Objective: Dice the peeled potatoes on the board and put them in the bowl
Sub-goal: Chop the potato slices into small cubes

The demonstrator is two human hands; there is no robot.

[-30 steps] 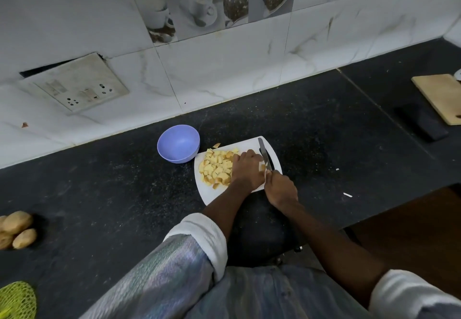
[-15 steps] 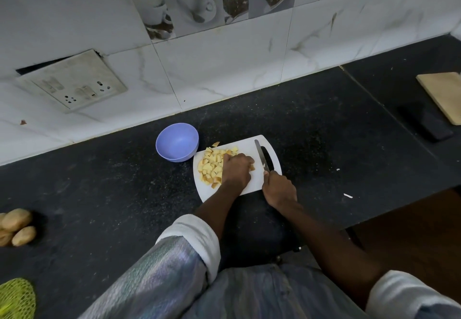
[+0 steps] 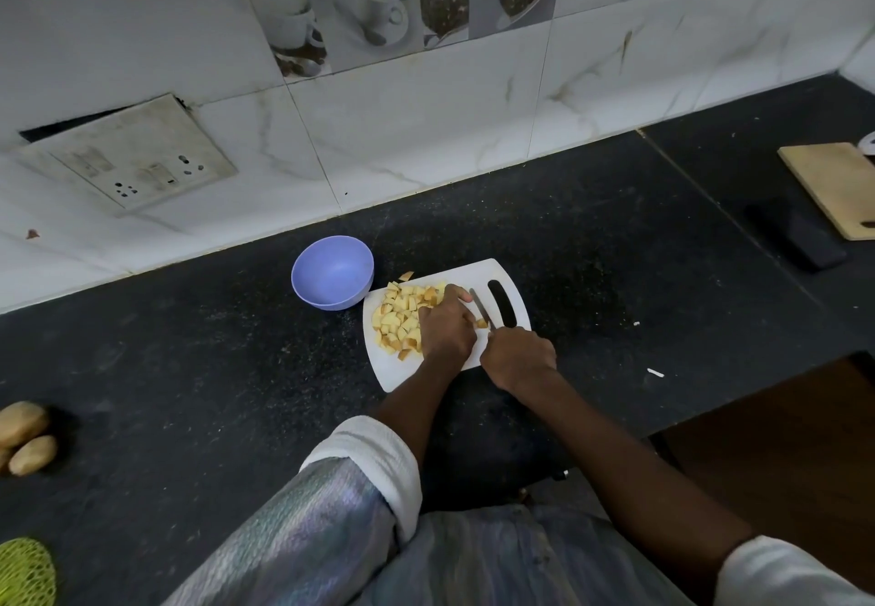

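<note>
Right hand (image 3: 518, 359) fingers curl round the knife (image 3: 482, 308); left hand (image 3: 446, 327) fingers curl over a potato piece (image 3: 481, 323).

left hand (image 3: 445, 328): frame centre, knuckles up, fingers curled down | right hand (image 3: 518, 357): just right, fist closed, gripping

dim, even indoor light; soft shadows; wide-angle bending at edges

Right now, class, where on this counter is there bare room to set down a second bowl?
Bare counter lies between the purple bowl and the unpeeled potatoes, and between the white board and the wooden board. The white board is crowded with dice, both hands and the knife.
</note>
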